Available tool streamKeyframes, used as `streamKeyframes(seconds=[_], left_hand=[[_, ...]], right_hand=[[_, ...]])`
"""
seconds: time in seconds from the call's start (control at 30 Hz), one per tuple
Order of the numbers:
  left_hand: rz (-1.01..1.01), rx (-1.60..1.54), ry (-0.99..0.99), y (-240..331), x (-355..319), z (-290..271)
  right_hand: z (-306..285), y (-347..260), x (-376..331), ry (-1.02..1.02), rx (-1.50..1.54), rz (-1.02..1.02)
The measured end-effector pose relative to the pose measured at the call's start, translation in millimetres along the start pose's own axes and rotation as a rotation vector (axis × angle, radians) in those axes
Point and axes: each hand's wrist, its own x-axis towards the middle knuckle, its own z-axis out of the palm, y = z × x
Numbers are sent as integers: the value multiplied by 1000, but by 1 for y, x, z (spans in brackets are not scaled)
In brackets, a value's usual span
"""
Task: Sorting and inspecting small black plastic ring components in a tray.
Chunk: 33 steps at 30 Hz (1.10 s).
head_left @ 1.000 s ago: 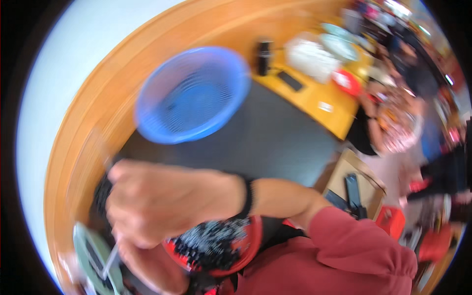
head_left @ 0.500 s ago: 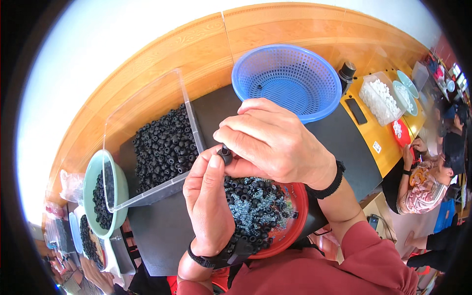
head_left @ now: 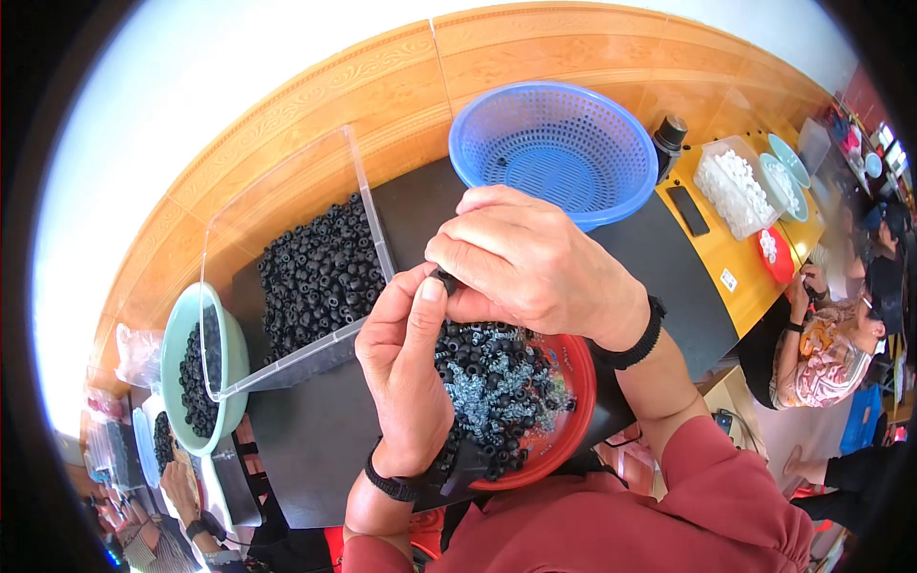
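A small, rounded black plastic part is pinched between my two hands. The thumb and forefinger of my left hand hold it from below, with the thumb on its near side. My right hand closes over it from above and the right, its fingertips pressed to the part and hiding most of it. Whether the right fingers hold a second piece is hidden. Under my hands stands a red basin with more black parts and many small metal springs.
A clear plastic bin of black parts stands at left, beside a green bowl of similar ones. A blue perforated basket is behind my hands. Rightward lie a phone and a box of white pieces. Other people sit at both sides.
The black part has tipped and is more covered by my fingers. My hands have shifted only slightly. At lower left, another person's hand has moved up to a container of black parts.
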Motion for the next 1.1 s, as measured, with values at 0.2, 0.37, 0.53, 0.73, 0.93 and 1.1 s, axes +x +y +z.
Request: streamKeyframes(seconds=[0.2, 0.37, 0.53, 0.73, 0.93, 1.1], left_hand=[[-7, -2, 38, 2, -4, 4], [146, 175, 106, 0, -2, 11], [444, 818, 73, 14, 12, -5], [521, 1063, 89, 26, 12, -5], [605, 1056, 99, 23, 10, -8], [411, 828, 0, 33, 11, -14]], right_hand=[[2, -3, 0, 39, -48, -38], [-2, -2, -1, 4, -70, 8], [0, -10, 1, -109, -228, 36], [7, -17, 1, -178, -312, 2], [5, -20, 4, -118, -335, -4], [4, -15, 4, -36, -288, -10]])
